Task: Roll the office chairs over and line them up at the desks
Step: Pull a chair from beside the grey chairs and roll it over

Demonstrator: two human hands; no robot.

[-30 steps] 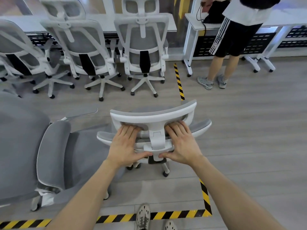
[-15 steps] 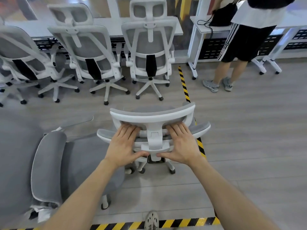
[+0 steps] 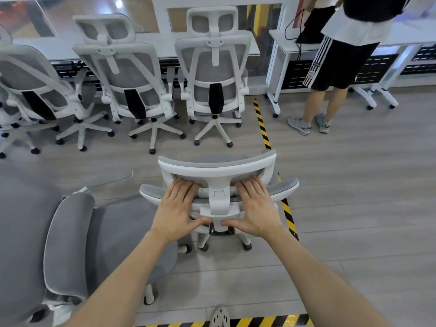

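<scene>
Your left hand [image 3: 177, 208]: fingers together over the chair [image 3: 217, 166] back, thumb underneath, gripping.
Your right hand [image 3: 256, 208]: grips likewise, beside the headrest post [image 3: 219, 199].
Ahead: parked chairs [image 3: 212, 67] at the surface [image 3: 165, 51].

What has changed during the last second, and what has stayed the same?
The pushed chair has rolled forward, toward the parked chairs at the desk. The left hand and right hand keep the same grip on its back. The parked chairs and the standing person stayed in place.
</scene>
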